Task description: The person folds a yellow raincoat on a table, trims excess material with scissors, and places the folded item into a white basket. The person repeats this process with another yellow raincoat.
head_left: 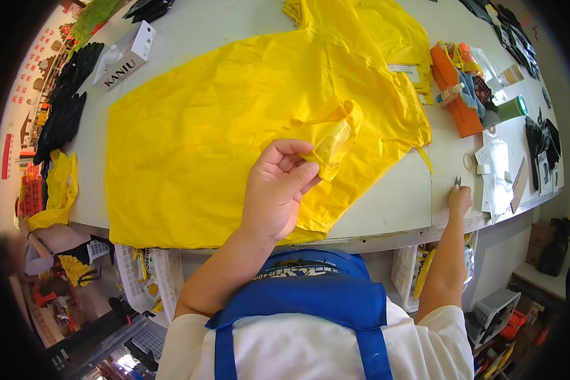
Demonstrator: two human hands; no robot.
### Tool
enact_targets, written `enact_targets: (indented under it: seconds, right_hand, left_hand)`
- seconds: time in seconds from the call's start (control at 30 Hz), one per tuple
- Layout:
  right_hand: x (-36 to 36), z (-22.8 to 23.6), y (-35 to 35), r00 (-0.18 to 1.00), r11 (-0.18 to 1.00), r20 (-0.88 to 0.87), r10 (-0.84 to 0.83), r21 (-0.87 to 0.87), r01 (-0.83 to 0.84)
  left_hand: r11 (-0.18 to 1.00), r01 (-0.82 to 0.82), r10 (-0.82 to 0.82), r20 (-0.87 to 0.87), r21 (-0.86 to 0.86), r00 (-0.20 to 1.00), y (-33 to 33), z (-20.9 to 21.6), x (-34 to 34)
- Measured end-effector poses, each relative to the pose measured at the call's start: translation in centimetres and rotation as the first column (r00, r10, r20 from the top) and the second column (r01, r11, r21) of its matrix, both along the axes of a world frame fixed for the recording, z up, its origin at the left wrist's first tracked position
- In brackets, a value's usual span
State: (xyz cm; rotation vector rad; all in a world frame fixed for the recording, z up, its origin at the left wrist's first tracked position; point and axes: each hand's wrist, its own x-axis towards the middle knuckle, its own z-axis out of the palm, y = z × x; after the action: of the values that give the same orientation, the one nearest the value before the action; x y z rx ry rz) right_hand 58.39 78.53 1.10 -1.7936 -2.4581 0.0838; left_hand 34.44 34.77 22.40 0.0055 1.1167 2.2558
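A large yellow garment of smooth, shiny material lies spread over the white table. My left hand is raised over its near part, with thumb and fingers pinching a crumpled yellow flap. Whether this flap is joined to the garment below I cannot tell. To the right, close to the table's front edge, my right hand is closed around small thread snips. Their pointed metal blades stick out past the fingers, away from me. A thin yellow strap hangs off the garment's right side.
An orange box full of cloths and a green spool stand at the right, behind a clear plastic bag. Left are a white box and black folded items. White baskets sit under the table; another person is at far left.
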Motion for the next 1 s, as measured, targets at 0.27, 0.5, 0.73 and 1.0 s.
enact_targets:
  seconds: [0.27, 0.5, 0.73, 1.0]
  right_hand:
    - [-11.3, 16.8, -17.6, 0.262, 0.765, -0.962, -0.070, -0.220, -0.605]
    - [-13.6, 23.2, -29.5, 0.266, 0.463, -0.761, 0.591, 0.049, -0.885]
    - [-13.3, 23.5, -30.3, 0.310, 0.521, -0.715, 0.627, 0.089, -0.849]
    - [-13.2, 23.2, -30.3, 0.312, 0.532, -0.694, 0.649, 0.120, -0.838]
  left_hand:
    - [0.998, -0.055, 0.055, -0.151, 0.003, 0.987, 0.3, -0.4, 0.7]
    - [0.995, -0.077, 0.058, -0.262, -0.061, 0.963, 0.7, 0.4, 1.2]
    - [0.990, -0.097, 0.056, -0.340, -0.103, 0.939, 0.0, 0.2, 1.3]
    - [0.987, -0.088, 0.023, -0.414, -0.137, 0.910, -0.1, 0.2, 1.7]
